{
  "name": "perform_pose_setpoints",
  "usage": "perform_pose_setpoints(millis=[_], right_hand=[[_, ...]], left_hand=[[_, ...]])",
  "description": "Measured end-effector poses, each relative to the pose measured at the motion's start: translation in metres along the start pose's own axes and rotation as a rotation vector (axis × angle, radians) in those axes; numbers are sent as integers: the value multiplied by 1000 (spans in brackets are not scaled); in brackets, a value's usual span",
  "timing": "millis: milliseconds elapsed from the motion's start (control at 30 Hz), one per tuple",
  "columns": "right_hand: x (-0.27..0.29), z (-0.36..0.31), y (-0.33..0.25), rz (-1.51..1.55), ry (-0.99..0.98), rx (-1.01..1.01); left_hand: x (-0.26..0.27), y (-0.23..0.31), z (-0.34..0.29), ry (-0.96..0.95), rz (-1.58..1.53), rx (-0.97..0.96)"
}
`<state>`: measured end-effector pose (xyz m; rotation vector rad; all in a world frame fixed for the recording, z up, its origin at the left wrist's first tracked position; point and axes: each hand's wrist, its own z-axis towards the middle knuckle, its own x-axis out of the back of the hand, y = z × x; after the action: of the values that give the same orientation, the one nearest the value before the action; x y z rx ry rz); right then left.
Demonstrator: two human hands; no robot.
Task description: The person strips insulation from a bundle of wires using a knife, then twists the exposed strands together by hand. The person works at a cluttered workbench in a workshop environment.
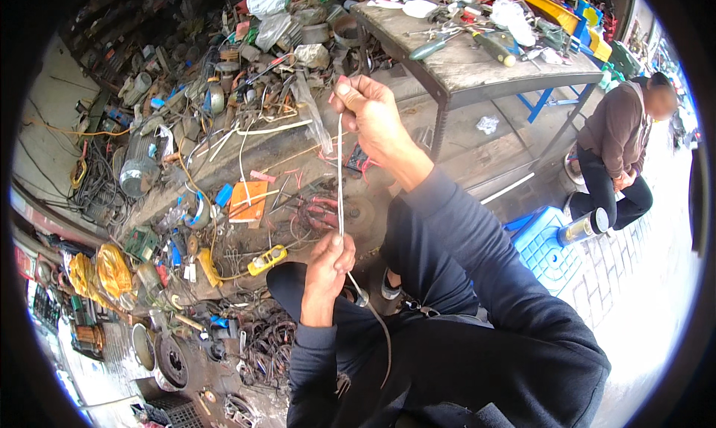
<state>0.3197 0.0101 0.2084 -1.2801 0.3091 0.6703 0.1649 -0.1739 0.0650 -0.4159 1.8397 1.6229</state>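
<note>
A thin white cord or sleeving (341, 176) runs taut and nearly upright between my two hands. My left hand (326, 270), low in front of my lap, is closed around it, and a loose greyish tail hangs below over my dark clothing. Higher up and farther away, my right hand (367, 113) pinches the cord's upper end between thumb and fingers. A small reddish piece (339, 83) pokes out at those fingertips; whether it is joined to the cord I cannot tell.
A worn workbench (477, 73) with tools stands at the far right. Piled motor parts (298, 36) fill the back left. On the ground lie a yellow power strip (267, 260) and an orange board (248, 202). A blue stool (548, 249) bears a metal flask; another person (615, 144) sits beyond.
</note>
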Motion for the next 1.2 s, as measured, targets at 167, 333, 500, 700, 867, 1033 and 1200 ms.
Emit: perform_pose_setpoints(millis=[167,333,500,700,867,1033,1200], right_hand=[[3,5,-15,30,19,20],[14,21,-40,33,48,75],[19,28,-59,41,63,126],[17,41,-91,102,48,205],[19,49,-122,39,130,308],[17,63,-157,98,106,367],[14,81,-192,26,141,458]], left_hand=[[0,-12,-19,104,141,-26],[9,-26,-42,182,278,-23],[21,-19,-54,278,346,-96],[23,3,-60,297,563,-157],[27,-3,-48,301,831,-199],[40,-23,-22,212,798,-254],[56,-35,-5,239,849,-270]])
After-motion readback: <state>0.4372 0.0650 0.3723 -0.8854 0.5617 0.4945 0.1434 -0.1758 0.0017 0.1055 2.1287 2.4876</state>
